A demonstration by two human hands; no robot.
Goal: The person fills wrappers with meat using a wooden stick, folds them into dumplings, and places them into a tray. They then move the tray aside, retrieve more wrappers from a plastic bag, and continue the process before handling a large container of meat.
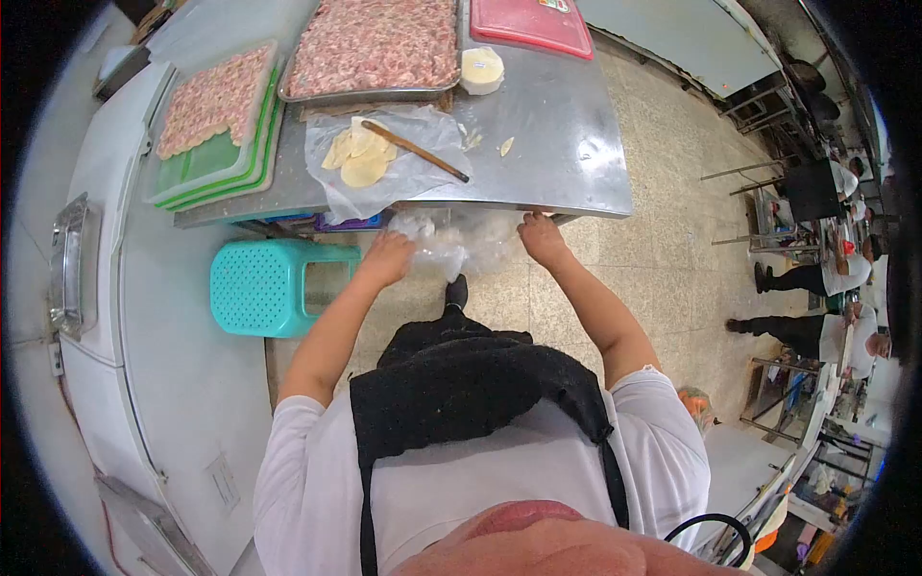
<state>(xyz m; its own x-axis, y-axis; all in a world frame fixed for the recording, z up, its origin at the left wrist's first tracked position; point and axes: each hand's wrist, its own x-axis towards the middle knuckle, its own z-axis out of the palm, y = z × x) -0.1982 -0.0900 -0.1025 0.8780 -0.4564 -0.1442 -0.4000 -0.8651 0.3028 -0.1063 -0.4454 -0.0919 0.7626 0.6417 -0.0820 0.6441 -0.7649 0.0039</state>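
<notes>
Below the front edge of the metal table, a clear plastic bag [466, 245] is spread between my two hands. My left hand [387, 257] has its fingers closed on the bag's left side. On the other side, my right hand [542, 238] pinches the bag close under the table edge. Just above them, a plastic sheet [331, 199] lies on the table, bearing several thin pale round wrappers [365, 165]. A wooden stick [415, 151] lies slantwise across the sheet. What the bag contains, if anything, I cannot make out.
The metal table [547, 134] holds a large tray of raw minced meat [375, 43], green-rimmed meat trays [216, 106], a stack of wrappers [482, 71] and a red tray [533, 24]. A turquoise stool [254, 286] stands at left. Several people work far right.
</notes>
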